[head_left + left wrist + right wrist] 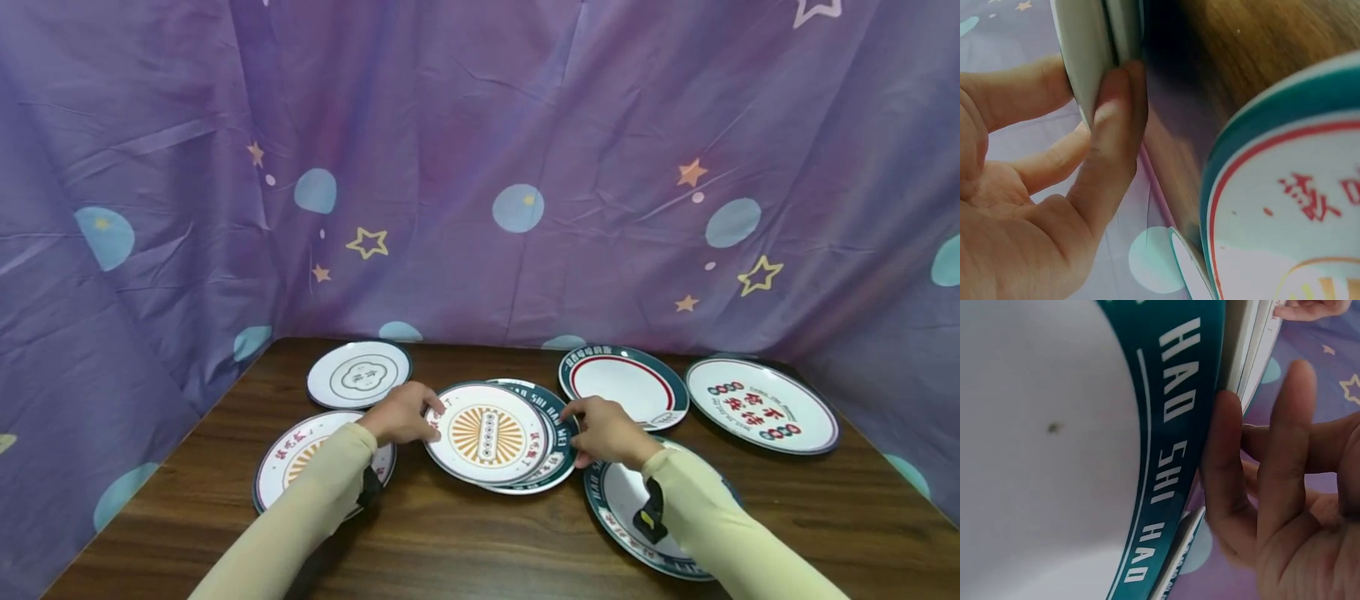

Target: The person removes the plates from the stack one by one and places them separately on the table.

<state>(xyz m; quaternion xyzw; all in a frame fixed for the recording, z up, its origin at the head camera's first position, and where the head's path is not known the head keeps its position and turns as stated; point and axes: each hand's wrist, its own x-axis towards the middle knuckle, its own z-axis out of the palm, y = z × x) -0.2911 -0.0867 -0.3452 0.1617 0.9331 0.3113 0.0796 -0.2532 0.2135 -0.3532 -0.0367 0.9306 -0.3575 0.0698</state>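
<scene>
A stack of plates sits in the middle of the head view. On top is a white plate (491, 475) with an orange sunburst; another pale rim peeks out beneath it, and a green-rimmed plate (561, 482) forms the bottom. My left hand (403, 412) holds the stack's left edge. In the left wrist view its thumb is at one face of the stacked plates (1082, 56), with fingers (1113, 125) against the other. At the right edge, my right hand (606, 429) grips the green rim. The right wrist view shows a fingertip (1227, 409) against the stack's side.
Below my left forearm lies another sunburst plate (273, 475), with a small white plate (330, 375) behind it. A green-rimmed plate (611, 492) lies under my right forearm. Farther back are a red-ringed plate (622, 387) and an oval plate (806, 408) on the wooden table (450, 550).
</scene>
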